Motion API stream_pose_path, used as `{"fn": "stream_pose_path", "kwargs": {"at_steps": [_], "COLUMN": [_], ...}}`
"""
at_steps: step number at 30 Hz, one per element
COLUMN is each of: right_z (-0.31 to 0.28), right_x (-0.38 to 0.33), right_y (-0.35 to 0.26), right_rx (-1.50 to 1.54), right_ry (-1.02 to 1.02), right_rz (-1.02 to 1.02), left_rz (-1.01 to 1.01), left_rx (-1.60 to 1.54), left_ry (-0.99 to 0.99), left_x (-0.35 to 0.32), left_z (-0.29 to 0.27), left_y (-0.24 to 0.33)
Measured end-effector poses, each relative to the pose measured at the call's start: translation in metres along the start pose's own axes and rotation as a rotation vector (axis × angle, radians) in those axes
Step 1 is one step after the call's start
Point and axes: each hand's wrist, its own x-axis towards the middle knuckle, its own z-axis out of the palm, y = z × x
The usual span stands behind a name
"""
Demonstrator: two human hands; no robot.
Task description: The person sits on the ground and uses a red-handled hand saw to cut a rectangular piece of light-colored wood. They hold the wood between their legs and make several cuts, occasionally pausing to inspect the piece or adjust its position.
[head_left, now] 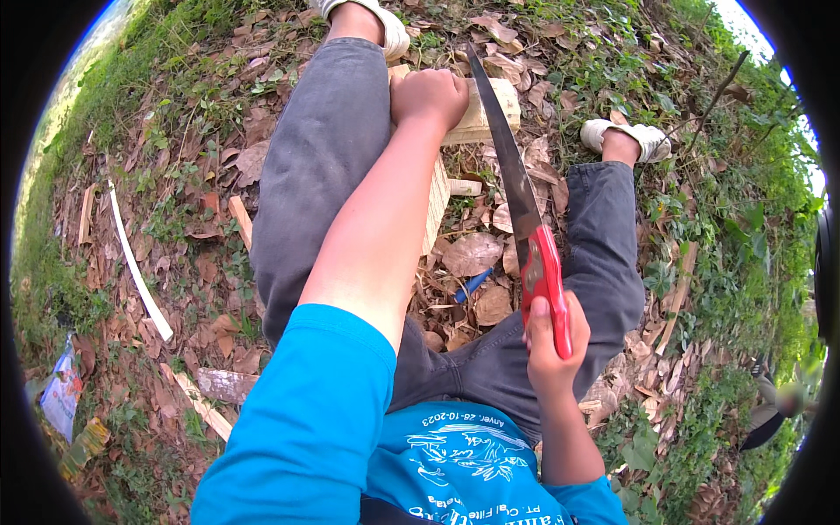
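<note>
My right hand (553, 346) is wrapped round the red handle of a handsaw (510, 153). Its dark blade points forward, tip at the far end, and passes over the right part of a pale piece of wood (477, 118). Whether the teeth touch the wood cannot be made out. My left hand (429, 96) is closed in a fist on the left part of this wood, between my lower legs. Under it, another pale length of wood (436, 206) slants down toward me, with a short wooden stub (464, 187) beside it.
Dry leaves and grass cover the ground. A small blue object (472, 286) lies between my thighs. To the left are a curved white strip (136, 258), a split wood piece (201, 404) and a plastic packet (61, 391). A thin stick (719, 94) rises at far right.
</note>
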Motion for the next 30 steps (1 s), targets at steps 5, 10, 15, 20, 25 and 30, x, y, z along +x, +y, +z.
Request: {"fn": "stream_pose_path", "kwargs": {"at_steps": [5,10,15,20,25,30], "right_z": [0.079,0.092,0.09,0.079,0.067,0.002], "right_x": [0.166,0.2,0.205,0.223,0.168,0.058], "right_y": [0.0,-0.027,-0.038,-0.057,-0.03,-0.056], "right_rx": [0.015,0.101,0.455,0.208,0.158,0.184], "right_ry": [0.108,0.072,-0.081,-0.277,-0.102,-0.085], "right_rz": [-0.219,-0.121,-0.188,-0.212,-0.308,-0.153], "left_rz": [0.01,-0.027,-0.038,-0.041,-0.057,-0.037], "left_rx": [-0.023,0.004,-0.009,-0.038,-0.034,-0.069], "left_ry": [-0.03,0.0,0.042,-0.032,-0.011,0.018], "left_x": [0.005,0.004,0.002,0.005,0.007,0.005], "left_z": [0.0,-0.001,0.003,-0.001,0.002,0.01], "left_y": [0.014,0.001,0.004,0.01,0.003,0.0]}}
